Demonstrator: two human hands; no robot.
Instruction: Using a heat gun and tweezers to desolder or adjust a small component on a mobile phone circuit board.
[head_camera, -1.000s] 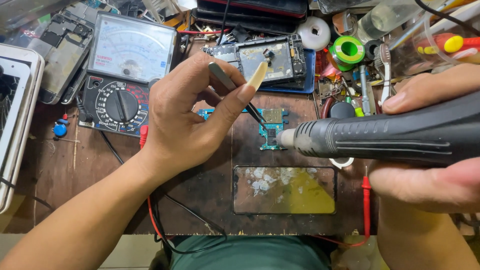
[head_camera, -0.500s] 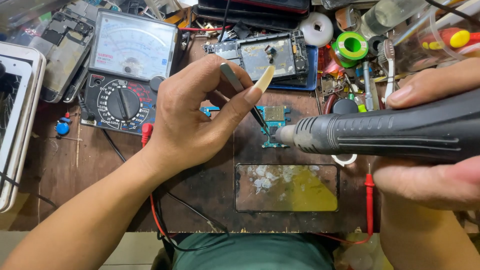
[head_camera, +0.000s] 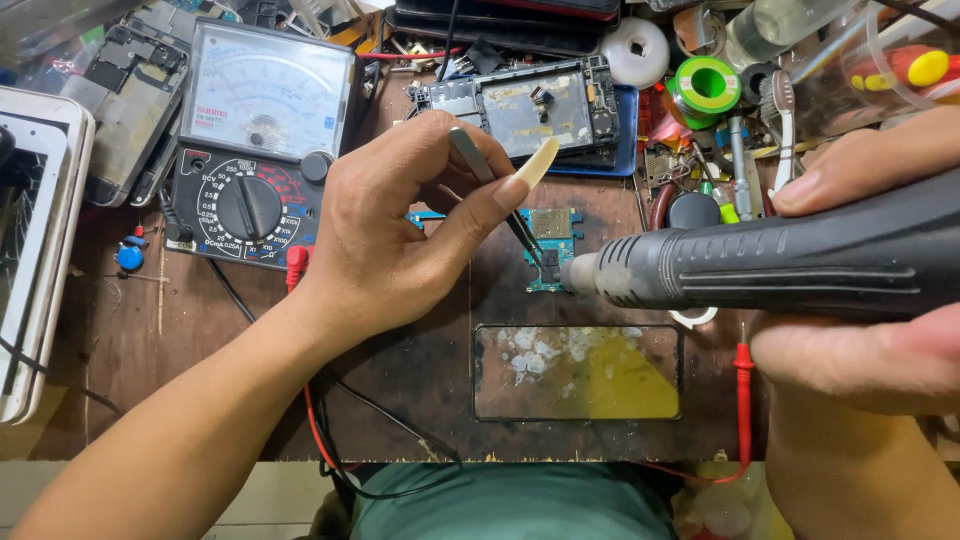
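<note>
Holding a pair of tweezers pinched between thumb and fingers, the left hand hovers over the middle of the dark wooden workbench, the tweezer tips angled down onto a small green circuit board. The board lies flat near the centre of the bench, just right of the left hand and directly in front of the nose of a black rotary tool. The right hand is wrapped around that tool, thumb on top and fingers underneath, and the grey tip sits at the board's right edge; whether it touches I cannot tell.

Just nearer the front edge from the board lies a phone-shaped glass panel, smeared white and yellow. Toward the back edge rests an opened phone frame on a blue mat. At the back left stands a multimeter with a dial, its red probe lying near the right hand by the front right. A green spool of wire sits at the back right.
</note>
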